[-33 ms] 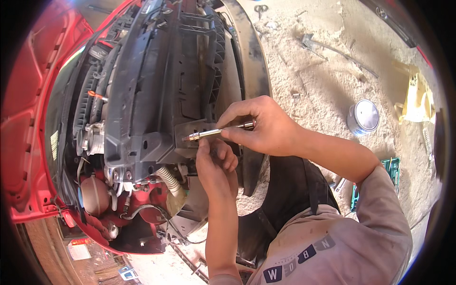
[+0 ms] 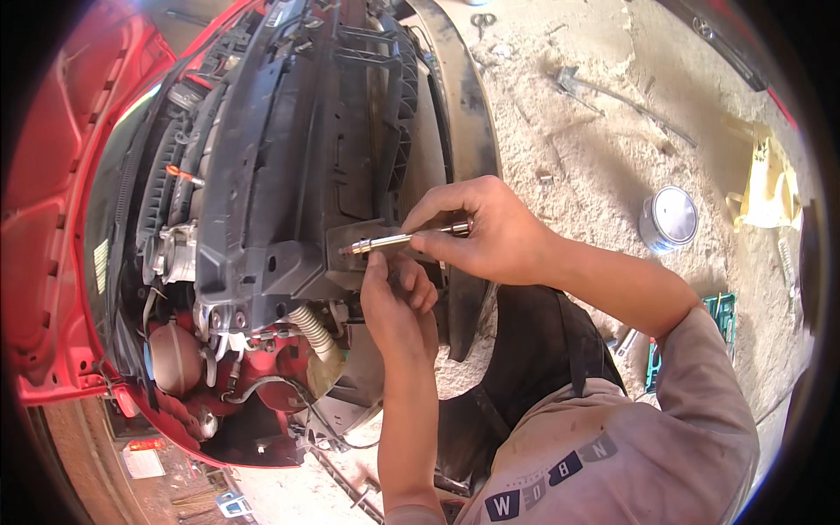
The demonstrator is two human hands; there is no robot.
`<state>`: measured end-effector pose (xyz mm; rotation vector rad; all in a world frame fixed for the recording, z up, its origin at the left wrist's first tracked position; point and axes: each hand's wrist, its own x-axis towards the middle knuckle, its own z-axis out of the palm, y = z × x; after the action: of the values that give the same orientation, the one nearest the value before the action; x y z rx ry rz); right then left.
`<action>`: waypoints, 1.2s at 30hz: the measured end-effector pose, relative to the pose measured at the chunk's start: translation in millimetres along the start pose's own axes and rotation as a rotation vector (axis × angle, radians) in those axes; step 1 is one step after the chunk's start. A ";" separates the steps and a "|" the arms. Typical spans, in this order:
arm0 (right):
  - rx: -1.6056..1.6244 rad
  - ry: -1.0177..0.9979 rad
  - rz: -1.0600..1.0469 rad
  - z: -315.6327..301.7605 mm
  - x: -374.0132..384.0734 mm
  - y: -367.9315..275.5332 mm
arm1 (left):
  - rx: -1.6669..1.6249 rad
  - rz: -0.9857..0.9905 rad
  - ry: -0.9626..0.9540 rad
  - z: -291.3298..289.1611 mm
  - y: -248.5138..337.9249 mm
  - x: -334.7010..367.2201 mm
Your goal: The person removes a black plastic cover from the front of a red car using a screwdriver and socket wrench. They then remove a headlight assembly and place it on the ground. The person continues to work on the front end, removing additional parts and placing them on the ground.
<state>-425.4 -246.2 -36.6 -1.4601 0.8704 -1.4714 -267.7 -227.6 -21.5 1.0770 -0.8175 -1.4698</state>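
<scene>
My right hand (image 2: 499, 229), at the centre, pinches a slim chrome socket extension (image 2: 385, 241) between thumb and fingers. Its socket end points left at a dark bracket (image 2: 339, 238) on the front of the car. Whether the tip sits on a fastener is too small to tell. Just below the shaft is my left hand (image 2: 395, 302), its thumb tip up against the socket end and the other fingers curled in. Anything inside those fingers is hidden. The black front panel (image 2: 262, 175) of the car runs up from the bracket, with the bumper off.
Left stands the raised red bonnet (image 2: 61, 201). A ribbed hose (image 2: 313, 331) and loose wiring (image 2: 280, 381) hang below the panel. On the rough floor to the right are a metal can (image 2: 672, 219), a green tool case (image 2: 722, 313), a long-handled tool (image 2: 630, 101) and a yellowish bag (image 2: 766, 188).
</scene>
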 end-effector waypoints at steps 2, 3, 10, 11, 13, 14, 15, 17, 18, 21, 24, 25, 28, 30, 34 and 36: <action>-0.030 0.023 0.024 0.7 -0.1 -2.8 | 0.034 0.028 -0.014 -4.5 -1.0 4.2; -0.023 0.010 0.051 0.0 -0.5 -3.4 | 0.017 0.051 -0.018 -5.2 -2.3 5.6; -0.110 -0.013 -0.018 1.7 -6.6 -6.0 | 0.023 0.141 -0.057 -5.1 -6.4 2.9; -0.137 -0.011 -0.048 2.5 -6.3 -8.6 | 0.021 0.145 -0.057 -6.2 -6.4 3.0; -0.238 -0.025 -0.129 1.9 -4.8 -15.1 | 0.017 0.152 -0.057 -5.8 -5.3 3.8; -0.313 -0.043 -0.181 0.0 -3.4 -19.2 | 0.014 0.156 -0.056 -4.5 -4.4 3.7; -0.387 -0.060 -0.233 -1.2 -1.3 -22.2 | 0.011 0.161 -0.054 -3.3 -3.5 3.4; -0.409 -0.080 -0.269 -5.1 2.6 -25.2 | 0.009 0.160 -0.061 -0.5 -3.3 3.6; -0.420 -0.091 -0.287 -6.6 4.8 -26.3 | 0.010 0.159 -0.067 0.1 -3.0 4.0; -0.328 -0.108 -0.257 -8.1 10.9 -26.1 | 0.012 0.167 -0.063 3.6 -1.4 4.2; -0.178 -0.125 -0.038 -11.1 19.7 -20.7 | 0.042 0.148 -0.045 6.2 -1.4 7.0; -0.132 -0.129 -0.044 -7.0 24.5 -19.5 | 0.058 0.140 -0.035 6.0 -0.3 7.9; 0.126 -0.118 0.568 -9.6 27.2 -34.9 | 0.128 0.072 -0.026 7.4 2.4 8.5; 0.105 -0.143 0.511 -9.7 25.4 -34.5 | 0.120 0.041 -0.059 9.2 3.3 13.3; -0.228 -0.128 -0.063 -5.9 10.2 -20.4 | 0.072 -0.050 -0.088 12.9 5.3 17.3; -0.409 -0.095 -0.310 -4.0 4.1 -22.4 | 0.078 -0.036 -0.092 13.0 5.4 17.7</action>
<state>-431.3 -241.8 -14.8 -2.0263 0.9559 -1.4850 -278.0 -246.8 -15.3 1.0934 -0.9313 -1.5374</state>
